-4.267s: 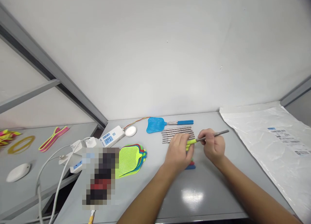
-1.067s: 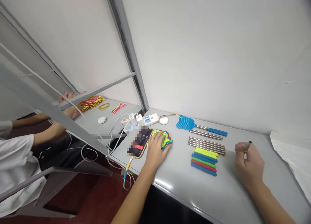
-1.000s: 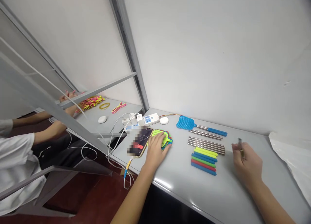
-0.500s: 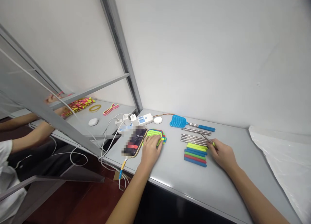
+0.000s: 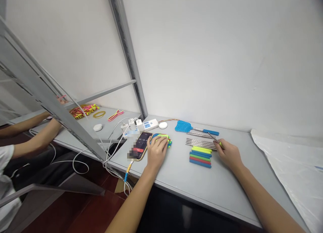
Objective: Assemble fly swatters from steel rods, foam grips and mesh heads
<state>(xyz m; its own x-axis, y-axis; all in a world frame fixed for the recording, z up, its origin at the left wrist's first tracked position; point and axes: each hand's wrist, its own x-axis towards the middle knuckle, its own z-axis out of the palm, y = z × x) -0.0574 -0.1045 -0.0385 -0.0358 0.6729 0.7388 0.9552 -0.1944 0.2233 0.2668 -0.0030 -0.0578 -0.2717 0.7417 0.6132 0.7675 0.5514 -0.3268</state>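
A stack of plastic fly swatter heads [image 5: 170, 144] lies on the desk, partly covered by my left hand [image 5: 156, 151]. Its fingers curl round the yellow-green swatter head [image 5: 164, 136] on top, and blue shows beneath. My right hand [image 5: 229, 153] grips a metal rod with a yellow-green handle [image 5: 221, 145], its bare end pointing up and left. Left of that hand lie several metal rods [image 5: 199, 142] in a row. Closer to me are coloured handle grips [image 5: 200, 158] in yellow-green, blue, green and red. Behind them rests a complete blue fly swatter [image 5: 183, 126].
A phone [image 5: 143, 146] on a charging cable is beside my left hand. Power strips [image 5: 150, 125] with plugs and a white round case [image 5: 163, 125] stand behind. White plastic sheeting [image 5: 275, 165] covers the right. Past the metal frame [image 5: 127, 54], another person's arm [image 5: 37, 138] works.
The fingers of my left hand have closed round the top swatter head, which has shifted and bares blue below. My right hand still holds the rod. The view has turned slightly.
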